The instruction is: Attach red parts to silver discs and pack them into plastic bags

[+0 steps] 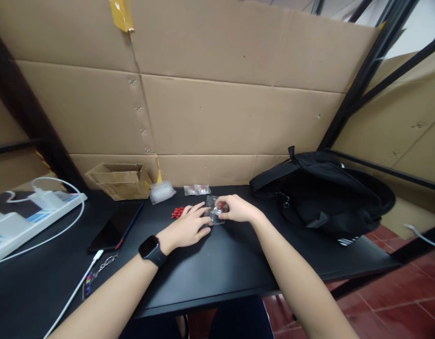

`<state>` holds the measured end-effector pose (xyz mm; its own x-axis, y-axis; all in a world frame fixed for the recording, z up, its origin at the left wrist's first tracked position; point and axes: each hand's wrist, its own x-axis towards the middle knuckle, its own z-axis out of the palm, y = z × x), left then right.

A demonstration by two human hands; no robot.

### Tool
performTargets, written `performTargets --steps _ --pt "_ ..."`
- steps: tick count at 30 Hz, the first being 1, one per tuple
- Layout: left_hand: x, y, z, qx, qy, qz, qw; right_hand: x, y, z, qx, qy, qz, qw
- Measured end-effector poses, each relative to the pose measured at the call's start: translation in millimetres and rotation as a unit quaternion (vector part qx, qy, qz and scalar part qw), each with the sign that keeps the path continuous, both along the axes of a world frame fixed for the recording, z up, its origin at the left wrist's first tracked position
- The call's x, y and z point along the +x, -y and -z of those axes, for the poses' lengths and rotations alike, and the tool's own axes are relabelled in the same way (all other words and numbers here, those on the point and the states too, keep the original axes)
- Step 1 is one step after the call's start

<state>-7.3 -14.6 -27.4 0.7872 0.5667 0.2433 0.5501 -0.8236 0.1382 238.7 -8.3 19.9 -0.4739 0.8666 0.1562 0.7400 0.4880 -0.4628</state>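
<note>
A small clear plastic bag (214,220) lies flat on the black table in front of me. My left hand (189,227), with a dark watch on its wrist, rests with fingers stretched out, their tips on the bag's left side. Over the bag's right side, my right hand (237,208) pinches a small red and shiny clear item (219,208); its kind is too small to tell, and the fingers partly cover it. A little pile of red pieces (177,213) sits just beyond the left hand.
Small filled clear packets (197,189) and a stack of clear bags (162,192) lie at the back, beside an open cardboard box (124,181). A phone (115,227), a white cable and a power strip (44,219) are left; a black backpack (323,193) is right.
</note>
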Motion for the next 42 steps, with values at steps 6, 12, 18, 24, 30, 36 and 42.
performTargets --steps 6,12,18,24,30,36,42 --pt "0 4 -3.3 -0.011 -0.007 0.008 1.0 11 8 -13.2 -0.078 0.043 -0.025 0.996" --pt "5 15 -9.8 0.019 -0.011 -0.015 1.0 12 10 -16.4 -0.104 0.079 -0.02 0.991" --pt "2 14 -8.6 -0.027 -0.025 -0.013 0.999 6 6 -7.3 -0.069 0.093 0.012 0.993" --pt "-1 12 -4.6 -0.042 -0.044 -0.005 0.998 -4 3 0.2 -0.006 0.058 0.0 0.998" --pt "-1 9 -0.4 -0.033 -0.041 -0.001 0.999 -4 7 -5.8 -0.057 0.037 -0.049 0.997" --pt "-1 9 -2.4 -0.045 -0.027 0.012 0.999 -8 6 -1.6 -0.073 -0.008 -0.044 0.996" --pt "-3 9 -2.9 -0.055 -0.012 0.013 0.998 -19 3 5.8 0.032 0.059 0.052 0.996"
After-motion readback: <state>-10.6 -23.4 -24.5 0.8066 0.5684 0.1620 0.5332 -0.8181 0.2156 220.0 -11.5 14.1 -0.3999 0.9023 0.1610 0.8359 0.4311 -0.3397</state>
